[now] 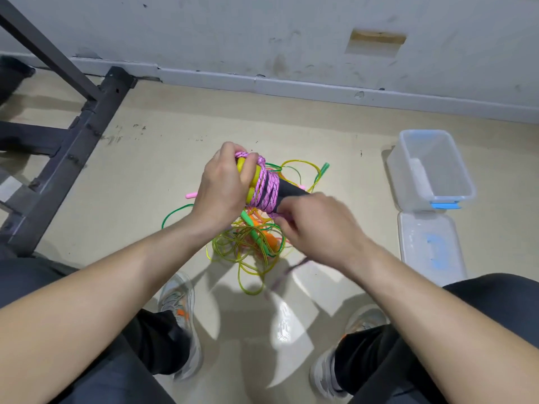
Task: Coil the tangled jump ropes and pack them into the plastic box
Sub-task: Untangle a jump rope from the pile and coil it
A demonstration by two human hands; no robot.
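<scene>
My left hand [223, 188] grips the yellow-tipped black handles of a jump rope, and its pink braided rope [267, 188] is coiled tightly round them. Just below the coil my right hand [316, 228] pinches the loose pink rope; a blurred tail of it hangs down past my wrist. On the floor under both hands lies a tangled heap of thin green, yellow and orange ropes [250, 243] with green, orange and pink handles. The clear plastic box [431, 170] stands open to the right.
The box's lid [430, 246] with blue clips lies flat on the floor in front of the box. A dark metal frame [73, 135] rises at the left. A wall and skirting run across the back. My shoes [180, 322] flank the heap.
</scene>
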